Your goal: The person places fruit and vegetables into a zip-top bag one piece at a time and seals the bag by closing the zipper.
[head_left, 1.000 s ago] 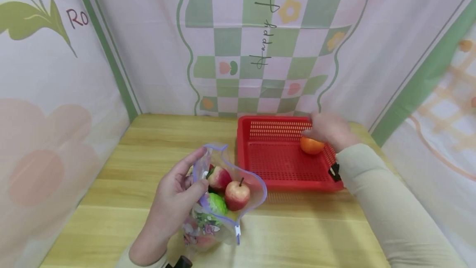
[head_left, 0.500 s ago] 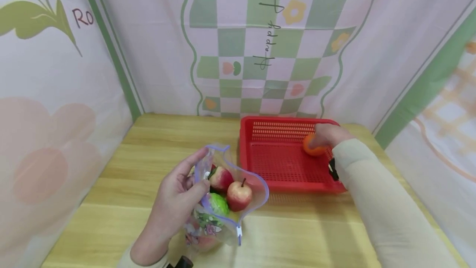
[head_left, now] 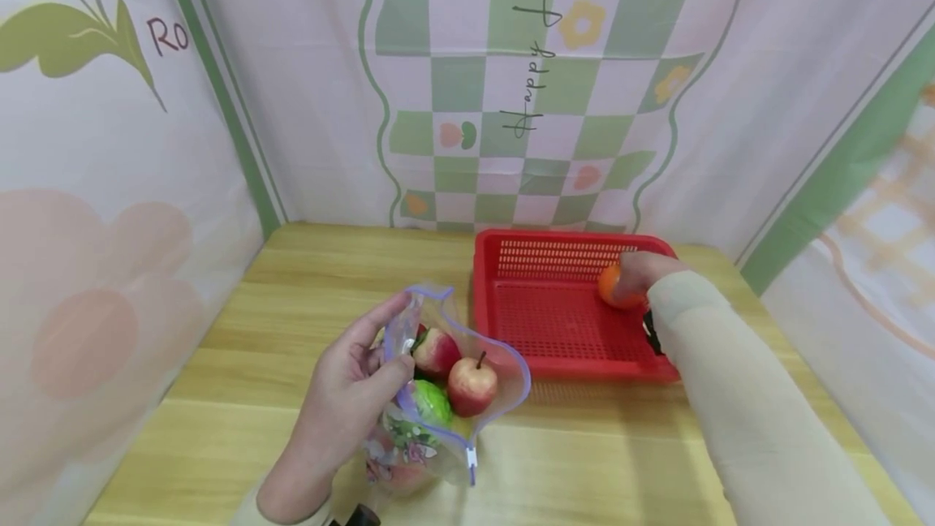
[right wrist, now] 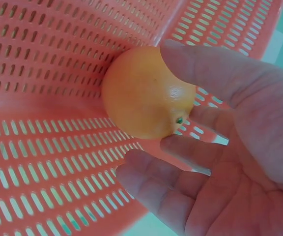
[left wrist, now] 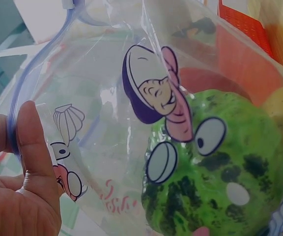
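My left hand (head_left: 339, 396) pinches the purple-edged rim of a clear zip bag (head_left: 504, 355), whose mouth stands wide. Inside lie an apple (head_left: 471, 386) with a stem, a red and yellow fruit (head_left: 437, 351) beside it, and a round, bumpy green one (left wrist: 215, 172) with dark patches. Printed cartoon figures cover part of the bag's wall. My right hand (head_left: 643, 270) is inside the red basket (head_left: 548, 319), at an orange (right wrist: 144, 93) in the far right corner. In the right wrist view its thumb lies on the orange's upper side, with fingers curled against the other side.
The basket has slotted walls and stands at the back right of the wooden table (head_left: 241, 388), just right of the bag. Printed cloth (head_left: 321, 104) hangs behind and on both sides of the table.
My right hand has come down from above the orange and closed round it. The left hand keeps its hold on the bag. The whole head view has shifted slightly.
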{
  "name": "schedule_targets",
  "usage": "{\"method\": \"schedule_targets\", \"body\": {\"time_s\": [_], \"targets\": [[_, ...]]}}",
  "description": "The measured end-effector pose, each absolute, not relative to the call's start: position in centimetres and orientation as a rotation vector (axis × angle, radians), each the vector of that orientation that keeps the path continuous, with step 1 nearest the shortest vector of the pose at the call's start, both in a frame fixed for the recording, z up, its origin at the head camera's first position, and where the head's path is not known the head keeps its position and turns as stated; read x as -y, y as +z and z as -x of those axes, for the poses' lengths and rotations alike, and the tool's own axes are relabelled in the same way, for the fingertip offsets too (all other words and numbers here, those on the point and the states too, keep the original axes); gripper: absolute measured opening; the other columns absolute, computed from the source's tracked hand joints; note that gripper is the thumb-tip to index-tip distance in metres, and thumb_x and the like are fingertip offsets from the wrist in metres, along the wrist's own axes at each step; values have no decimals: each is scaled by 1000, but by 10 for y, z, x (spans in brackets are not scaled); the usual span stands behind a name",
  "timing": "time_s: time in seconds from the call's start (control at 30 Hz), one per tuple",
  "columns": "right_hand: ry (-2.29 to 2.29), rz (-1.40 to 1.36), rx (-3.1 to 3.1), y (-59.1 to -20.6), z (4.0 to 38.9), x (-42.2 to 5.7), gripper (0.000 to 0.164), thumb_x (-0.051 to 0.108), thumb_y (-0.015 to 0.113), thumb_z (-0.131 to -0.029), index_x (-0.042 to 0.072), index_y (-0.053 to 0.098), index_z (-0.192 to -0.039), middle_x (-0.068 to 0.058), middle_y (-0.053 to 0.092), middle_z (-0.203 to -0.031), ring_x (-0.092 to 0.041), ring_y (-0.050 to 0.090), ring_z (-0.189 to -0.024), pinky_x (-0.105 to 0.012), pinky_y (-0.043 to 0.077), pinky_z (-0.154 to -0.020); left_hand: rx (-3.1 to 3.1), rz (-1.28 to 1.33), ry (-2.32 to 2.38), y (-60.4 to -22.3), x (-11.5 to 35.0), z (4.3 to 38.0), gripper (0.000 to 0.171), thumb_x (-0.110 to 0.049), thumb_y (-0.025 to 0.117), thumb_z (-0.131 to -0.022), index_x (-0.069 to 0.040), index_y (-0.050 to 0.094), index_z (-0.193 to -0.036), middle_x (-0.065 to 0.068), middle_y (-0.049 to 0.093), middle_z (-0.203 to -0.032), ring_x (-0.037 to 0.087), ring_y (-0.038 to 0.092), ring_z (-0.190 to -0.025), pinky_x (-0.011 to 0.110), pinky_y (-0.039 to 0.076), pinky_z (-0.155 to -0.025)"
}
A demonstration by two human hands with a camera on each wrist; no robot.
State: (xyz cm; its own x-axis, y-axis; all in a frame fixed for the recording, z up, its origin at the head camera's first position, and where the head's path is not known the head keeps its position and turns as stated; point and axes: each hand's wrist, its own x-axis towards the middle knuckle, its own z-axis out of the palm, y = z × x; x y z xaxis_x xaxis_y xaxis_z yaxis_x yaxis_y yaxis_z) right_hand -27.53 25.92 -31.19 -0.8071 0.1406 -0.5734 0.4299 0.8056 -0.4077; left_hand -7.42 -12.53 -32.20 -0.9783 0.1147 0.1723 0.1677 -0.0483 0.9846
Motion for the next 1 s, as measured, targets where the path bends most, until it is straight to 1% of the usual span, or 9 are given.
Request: {"method": "schedule_targets", "body": {"time_s": [0.07,0.2,0.37,0.43,0.57,0.63,0.77,0.83,1.0], "targets": [[-770,-467,-2452,-309,271,-255,96,22,76,-80,16,16,-155,-24,27,-143,-42,31,-120,-54,46,-89,2144,304,-2226,-322,125,74,62,3,58,-89,-26,46,-142,8,52,-59,11,35,-38,27,28,-27],[-902,-588,-2416,-305,263,-249,99,20,77,-79,25,15,-156,-22,26,-145,-41,31,-122,-56,45,-90,2147,287,-2223,-321,126,73,61,2,58,-89,-27,47,-141,8,50,-59,11,35,-38,27,28,-28],[-788,-434,-2449,-303,257,-247,94,19,78,-76,23,26,-154,-22,22,-150,-42,27,-124,-62,38,-97,2141,296,-2223,-322,126,74,61,2,58,-89,-26,47,-142,6,47,-57,10,34,-39,27,29,-28],[-805,-458,-2438,-302,254,-244,95,17,80,-73,23,28,-153,-22,22,-150,-42,28,-124,-61,39,-96,2138,305,-2223,-322,126,74,61,2,58,-89,-26,46,-142,5,47,-57,10,34,-39,27,29,-28],[-1020,-769,-2328,-301,248,-235,106,17,87,-64,33,29,-152,-17,26,-148,-42,30,-122,-55,49,-83,2130,322,-2223,-323,127,74,61,2,60,-89,-25,46,-142,5,46,-57,10,35,-39,27,30,-29],[-1032,-828,-2317,-300,247,-232,107,18,87,-62,34,30,-151,-16,29,-146,-40,32,-120,-50,52,-76,2122,325,-2226,-323,127,74,61,2,60,-88,-25,46,-142,4,45,-57,11,35,-39,26,31,-29],[-894,-709,-2365,-301,249,-230,103,17,86,-65,31,32,-151,-16,31,-144,-38,36,-116,-45,50,-73,2111,344,-2228,-323,128,75,61,2,60,-88,-21,46,-143,4,45,-57,10,37,-41,24,33,-31],[-871,-690,-2369,-303,249,-229,103,17,86,-64,30,32,-151,-15,31,-144,-37,36,-116,-44,51,-73,2109,346,-2233,-323,128,75,61,2,60,-88,-20,46,-143,4,47,-58,10,38,-41,24,33,-31],[-871,-697,-2366,-304,250,-227,103,17,86,-64,29,33,-151,-14,31,-145,-37,37,-115,-44,50,-72,2129,295,-2221,-322,129,76,61,2,60,-87,-25,48,-141,4,44,-55,10,36,-41,24,31,-31]]}}
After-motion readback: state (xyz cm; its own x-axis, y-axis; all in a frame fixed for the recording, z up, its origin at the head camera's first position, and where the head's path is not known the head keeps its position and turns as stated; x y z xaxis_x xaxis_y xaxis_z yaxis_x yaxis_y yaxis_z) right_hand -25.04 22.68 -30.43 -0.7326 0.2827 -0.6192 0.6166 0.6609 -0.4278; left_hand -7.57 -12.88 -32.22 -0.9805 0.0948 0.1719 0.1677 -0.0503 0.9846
